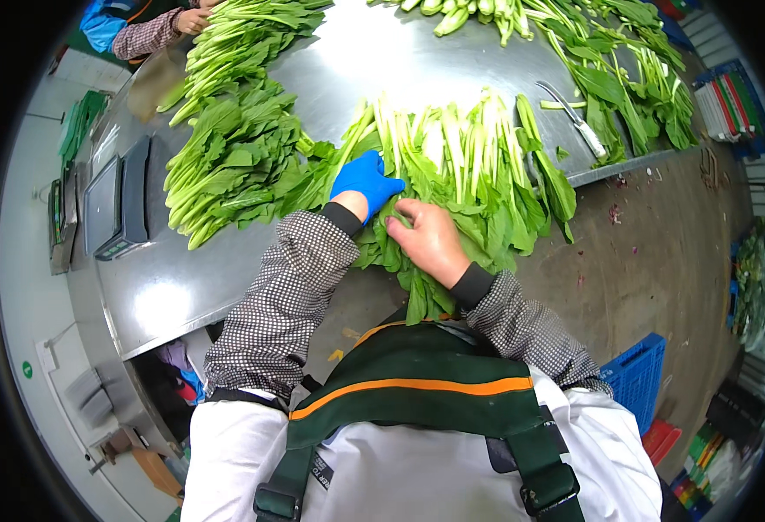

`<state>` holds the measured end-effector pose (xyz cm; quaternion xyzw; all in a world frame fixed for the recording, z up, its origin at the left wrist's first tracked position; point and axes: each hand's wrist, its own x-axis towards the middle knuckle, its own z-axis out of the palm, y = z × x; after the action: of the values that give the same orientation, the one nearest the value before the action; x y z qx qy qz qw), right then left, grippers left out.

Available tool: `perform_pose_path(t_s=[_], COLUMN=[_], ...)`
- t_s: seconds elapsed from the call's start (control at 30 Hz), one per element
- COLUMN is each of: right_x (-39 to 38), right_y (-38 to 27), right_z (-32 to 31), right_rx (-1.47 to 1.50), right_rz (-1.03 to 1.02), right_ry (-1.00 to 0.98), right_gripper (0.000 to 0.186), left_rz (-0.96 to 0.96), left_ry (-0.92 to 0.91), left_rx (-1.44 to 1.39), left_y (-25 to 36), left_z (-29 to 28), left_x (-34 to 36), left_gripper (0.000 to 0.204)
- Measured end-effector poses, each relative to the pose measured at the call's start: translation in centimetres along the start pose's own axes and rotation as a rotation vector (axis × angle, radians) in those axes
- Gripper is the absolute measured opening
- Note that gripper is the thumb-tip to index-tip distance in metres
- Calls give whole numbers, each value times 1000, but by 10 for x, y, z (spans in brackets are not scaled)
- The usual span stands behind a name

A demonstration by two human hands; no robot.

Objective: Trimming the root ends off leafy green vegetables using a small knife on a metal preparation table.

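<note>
A wide pile of leafy greens lies at the near edge of the metal table, pale stalks pointing away and leaves hanging over the edge towards me. My left hand, in a blue glove, is closed on the greens at the left side of this pile. Beside it, my bare right hand has its thumb and fingers curled round some leaves; the fingertips are partly hidden among them. Off to the right lies a curved-blade knife with a white handle, apart from both hands.
More leafy greens line the table's left side, with others at the far right and pale-stalked bunches at the back. A scale-like grey device stands left. Another person's hand is far left. A blue plastic crate sits low right.
</note>
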<state>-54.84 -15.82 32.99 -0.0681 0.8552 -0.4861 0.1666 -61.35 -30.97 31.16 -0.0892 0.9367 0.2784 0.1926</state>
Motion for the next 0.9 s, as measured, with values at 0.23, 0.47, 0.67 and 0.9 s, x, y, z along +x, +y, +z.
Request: perform_pose_path(t_s=[0.23, 0.47, 0.67, 0.9], right_x=[-28, -21, -7, 34], right_y=[-33, -48, 97, 102], right_z=[-11, -175, -261, -233], right_rx=[136, 270, -1269, -583], right_rz=[-344, -155, -113, 170], right_ry=[-92, 59, 449, 339], right_gripper=[18, 18, 45, 68], left_rz=[34, -1, -91, -71], left_ry=[26, -1, 288, 216], left_rx=[15, -563, -726, -568], left_y=[-2, -2, -46, -84], left_z=[13, -43, -93, -64], left_x=[-1, -27, -19, 22], left_gripper=[49, 34, 40, 76])
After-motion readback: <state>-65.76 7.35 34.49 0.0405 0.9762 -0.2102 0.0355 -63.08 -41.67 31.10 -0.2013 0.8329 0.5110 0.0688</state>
